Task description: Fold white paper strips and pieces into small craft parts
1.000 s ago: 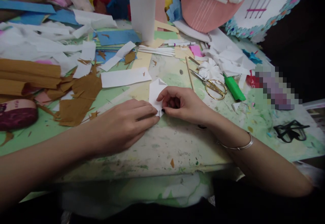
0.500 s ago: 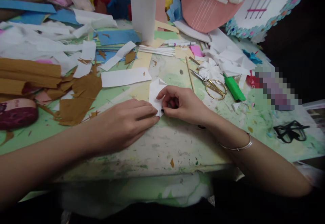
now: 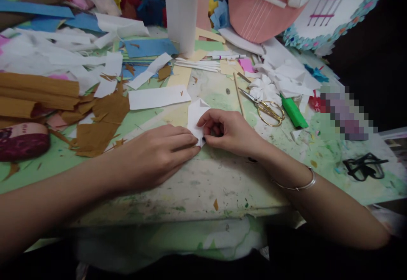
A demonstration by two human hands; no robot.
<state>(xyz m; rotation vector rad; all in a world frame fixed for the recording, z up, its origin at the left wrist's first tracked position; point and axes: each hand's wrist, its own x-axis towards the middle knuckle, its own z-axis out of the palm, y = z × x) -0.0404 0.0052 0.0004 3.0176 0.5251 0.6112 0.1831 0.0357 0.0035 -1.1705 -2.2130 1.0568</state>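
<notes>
A small folded piece of white paper (image 3: 195, 117) lies on the table between my hands, its lower part covered by my fingers. My left hand (image 3: 155, 153) rests palm down with its fingers close together, their tips holding the paper's lower left edge; its thumb is hidden. From the right, my right hand (image 3: 227, 131) has curled fingers and pinches the same paper near its lower right corner. A flat white paper strip (image 3: 159, 98) lies just beyond my left hand.
Gold-handled scissors (image 3: 265, 108), a thin wooden stick (image 3: 239, 95) and a green roll (image 3: 294, 112) lie right. Brown crepe paper (image 3: 108, 117) and a maroon object (image 3: 23, 142) are left. Behind stands a white cylinder (image 3: 181, 17). Black glasses-like frames (image 3: 365, 166) lie far right.
The view has shifted very slightly. Both hands stay at the white paper in nearly the same pose.
</notes>
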